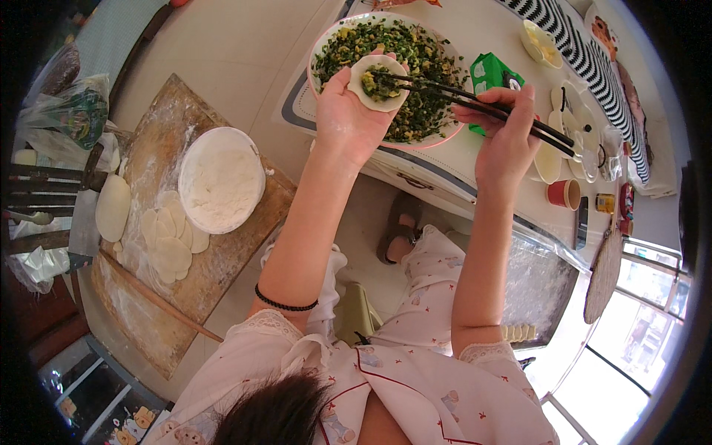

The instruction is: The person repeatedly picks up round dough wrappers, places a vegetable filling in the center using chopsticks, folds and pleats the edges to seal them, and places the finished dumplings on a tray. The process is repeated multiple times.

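On the palm of my left hand [350, 122] rests a round dough wrapper [395, 104], held by the thumb and fingers above a large bowl. A mound of chopped green and yellow filling [378, 83] sits in the middle of the wrapper. My right hand [503, 125] grips a pair of black chopsticks [445, 92], whose tips touch that mound. Beneath the wrapper, the pink-rimmed bowl [445, 139] is full of the same chopped greens with yellow bits. Part of the bowl's contents is hidden behind my left hand.
At left, a floury wooden board [183, 105] carries a bowl of flour [222, 178], flat wrappers [172, 250], a dough roll [113, 208], a cleaver [84, 222] and a rolling pin [161, 297]. A green packet [492, 75] stands beside the filling bowl. Shaped dumplings [518, 333] lie on a floured tray [534, 283].
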A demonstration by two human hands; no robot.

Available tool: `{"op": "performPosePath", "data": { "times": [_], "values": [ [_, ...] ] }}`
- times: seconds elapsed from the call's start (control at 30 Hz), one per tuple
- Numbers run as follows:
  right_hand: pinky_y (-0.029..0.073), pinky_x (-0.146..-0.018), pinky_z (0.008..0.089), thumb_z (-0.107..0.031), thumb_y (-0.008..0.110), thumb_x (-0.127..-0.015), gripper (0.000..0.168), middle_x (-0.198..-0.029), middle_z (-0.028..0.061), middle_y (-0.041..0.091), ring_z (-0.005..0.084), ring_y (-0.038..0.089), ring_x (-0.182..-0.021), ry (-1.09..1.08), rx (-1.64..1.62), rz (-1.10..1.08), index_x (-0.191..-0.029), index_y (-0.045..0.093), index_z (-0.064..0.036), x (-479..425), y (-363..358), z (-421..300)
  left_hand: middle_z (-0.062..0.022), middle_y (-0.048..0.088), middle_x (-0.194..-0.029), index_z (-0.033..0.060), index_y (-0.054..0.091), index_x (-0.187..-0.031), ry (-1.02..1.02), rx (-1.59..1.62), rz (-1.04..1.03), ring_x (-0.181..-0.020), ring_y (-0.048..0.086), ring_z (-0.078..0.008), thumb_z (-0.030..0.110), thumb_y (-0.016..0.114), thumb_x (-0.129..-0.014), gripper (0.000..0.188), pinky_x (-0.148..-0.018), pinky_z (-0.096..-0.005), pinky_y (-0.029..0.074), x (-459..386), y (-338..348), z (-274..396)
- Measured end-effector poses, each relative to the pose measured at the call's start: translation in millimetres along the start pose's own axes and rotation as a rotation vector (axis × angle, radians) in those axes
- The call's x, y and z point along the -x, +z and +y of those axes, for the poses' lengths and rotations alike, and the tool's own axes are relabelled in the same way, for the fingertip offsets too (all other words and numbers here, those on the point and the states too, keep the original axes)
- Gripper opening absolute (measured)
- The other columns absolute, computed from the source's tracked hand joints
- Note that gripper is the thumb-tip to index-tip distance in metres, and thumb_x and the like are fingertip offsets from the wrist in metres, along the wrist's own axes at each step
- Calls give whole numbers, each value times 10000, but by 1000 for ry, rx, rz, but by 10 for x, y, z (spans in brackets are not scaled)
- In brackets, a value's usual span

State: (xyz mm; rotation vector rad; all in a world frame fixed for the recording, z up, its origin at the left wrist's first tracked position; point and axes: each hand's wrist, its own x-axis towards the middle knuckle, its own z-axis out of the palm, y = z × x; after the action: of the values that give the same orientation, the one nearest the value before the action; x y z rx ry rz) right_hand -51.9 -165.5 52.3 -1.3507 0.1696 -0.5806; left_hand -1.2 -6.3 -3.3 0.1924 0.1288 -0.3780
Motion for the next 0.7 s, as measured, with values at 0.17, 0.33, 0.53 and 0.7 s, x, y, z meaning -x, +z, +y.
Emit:
{"op": "performPosePath", "data": {
  "times": [0.17, 0.33, 0.53, 0.7],
  "values": [
    [565, -547, 331, -322, 376, -1005, 463, -715, 134, 608, 286, 654, -551, 54, -102, 53, -817, 567, 56, -44, -52, 23, -176, 509, -1300, -29, 451, -1293, -11, -10, 18, -1253, 452, -338, 239, 212, -1000, 464, -1061, -494, 365, 24, 34, -12],
    [559, -534, 337, -328, 385, -999, 462, -716, 140, 608, 295, 653, -559, 92, -94, 45, -811, 561, 55, -77, -73, 51, -176, 510, -1296, -33, 445, -1293, -74, -16, -15, -1222, 475, -330, 232, 215, -1003, 455, -1066, -508, 369, 38, 22, -10],
    [559, -517, 359, -344, 392, -997, 475, -712, 140, 602, 304, 648, -550, 96, -44, 87, -811, 560, 60, -162, -231, 65, -167, 530, -1241, -32, 437, -1271, -87, -82, 40, -1174, 500, -323, 241, 217, -1004, 441, -1019, -531, 418, 66, 65, -3],
    [555, -520, 352, -348, 385, -999, 475, -709, 135, 600, 288, 633, -533, 23, -62, 126, -803, 561, 47, -211, -358, -19, -167, 543, -1210, -39, 449, -1256, -153, -128, 9, -1144, 521, -321, 251, 204, -1007, 454, -1004, -541, 432, 59, 52, 39]
  ]
}}
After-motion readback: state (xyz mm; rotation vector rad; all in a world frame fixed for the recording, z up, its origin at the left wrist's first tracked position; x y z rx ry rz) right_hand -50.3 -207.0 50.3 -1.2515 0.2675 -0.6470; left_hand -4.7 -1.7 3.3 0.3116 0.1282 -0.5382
